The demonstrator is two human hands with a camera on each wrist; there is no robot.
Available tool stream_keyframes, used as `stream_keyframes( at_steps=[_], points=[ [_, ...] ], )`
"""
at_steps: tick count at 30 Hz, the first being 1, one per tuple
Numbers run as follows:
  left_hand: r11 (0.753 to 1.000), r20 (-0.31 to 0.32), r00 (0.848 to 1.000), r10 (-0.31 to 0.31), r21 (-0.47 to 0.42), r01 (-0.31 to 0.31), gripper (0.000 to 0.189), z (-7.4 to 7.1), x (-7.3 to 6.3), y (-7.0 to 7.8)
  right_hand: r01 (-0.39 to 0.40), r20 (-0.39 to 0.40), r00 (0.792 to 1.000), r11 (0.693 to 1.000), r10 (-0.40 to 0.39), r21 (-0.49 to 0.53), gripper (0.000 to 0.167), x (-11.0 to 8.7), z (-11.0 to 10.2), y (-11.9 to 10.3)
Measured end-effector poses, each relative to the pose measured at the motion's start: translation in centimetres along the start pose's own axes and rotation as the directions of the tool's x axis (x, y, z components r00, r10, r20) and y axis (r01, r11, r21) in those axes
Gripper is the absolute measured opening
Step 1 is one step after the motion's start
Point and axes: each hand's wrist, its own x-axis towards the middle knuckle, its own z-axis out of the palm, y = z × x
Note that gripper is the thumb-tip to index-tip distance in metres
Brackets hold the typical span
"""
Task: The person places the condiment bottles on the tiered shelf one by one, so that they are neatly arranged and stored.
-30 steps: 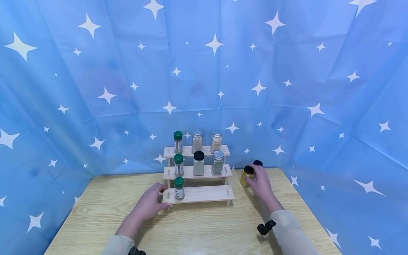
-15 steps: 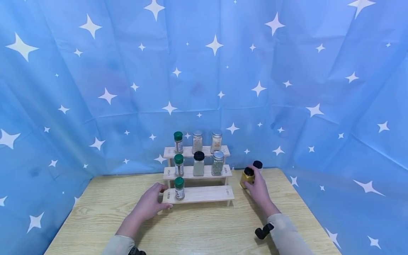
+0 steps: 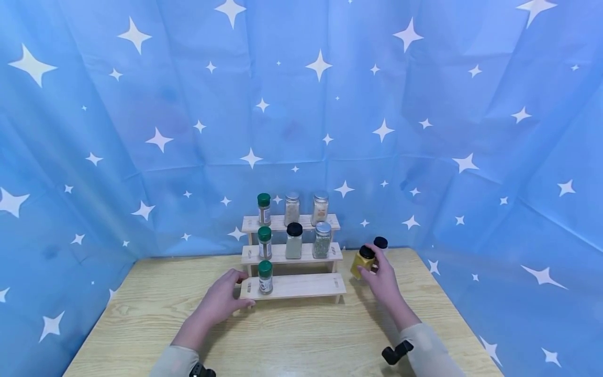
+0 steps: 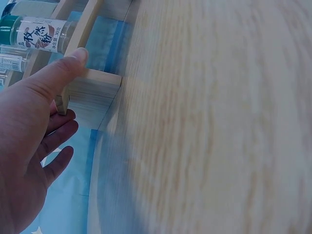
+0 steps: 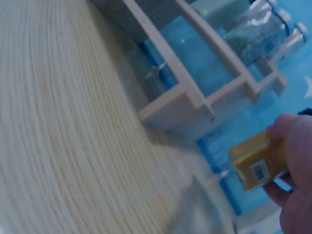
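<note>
My right hand [image 3: 383,280] grips a spice jar [image 3: 361,263] with yellow contents and a black lid. The jar leans slightly, and the right wrist view shows its base raised off the table. Around the left end of the bottom shelf of a three-step wooden spice rack [image 3: 306,286], my left hand [image 3: 223,299] holds on, its thumb [image 4: 73,61] on the shelf's edge and fingertips past the end. Close to that hand, a green-capped spice jar [image 3: 266,277] stands on the bottom shelf.
Behind my right hand stands another black-lidded jar [image 3: 380,243], partly hidden. Several jars fill the upper two steps, among them a black-lidded jar [image 3: 294,242] and a silver-lidded jar [image 3: 322,241]. A starry blue curtain [image 3: 301,131] hangs behind the wooden table [image 3: 292,340].
The yellow jar has moved slightly left in my right hand and come off the table, tilting. More of the black-lidded jar behind shows. My left hand stays on the rack.
</note>
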Motion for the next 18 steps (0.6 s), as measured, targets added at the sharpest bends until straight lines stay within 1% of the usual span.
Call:
stream_keyframes(
  at_steps=[5, 8, 12, 15, 18],
  points=[
    [1.000, 0.008, 1.000, -0.009, -0.002, 0.009, 0.074, 0.1, 0.0, -0.1, 0.047, 0.011, 0.999, 0.999, -0.047, -0.022, 0.073, -0.8, -0.4, -2.0],
    [1.000, 0.008, 1.000, -0.009, -0.003, 0.009, 0.074, 0.0, 0.1, -0.2, 0.106, 0.022, 0.994, 0.994, -0.106, -0.012, 0.070, -1.2, -0.7, -3.3],
    [1.000, 0.003, 1.000, -0.005, 0.000, 0.005, 0.074, 0.0, 0.2, -0.3, 0.184, 0.038, 0.982, 0.982, -0.185, 0.031, 0.069, -1.6, -0.8, -5.0],
    [1.000, 0.002, 1.000, -0.004, 0.002, 0.004, 0.075, 0.1, 0.2, -0.4, 0.209, 0.059, 0.976, 0.977, -0.212, 0.051, 0.070, -1.8, -0.6, -5.9],
    [1.000, 0.002, 1.000, -0.004, -0.001, 0.004, 0.074, 0.1, 0.1, -0.3, 0.224, 0.097, 0.969, 0.973, -0.228, 0.052, 0.071, -2.0, 0.0, -6.6]
  ],
)
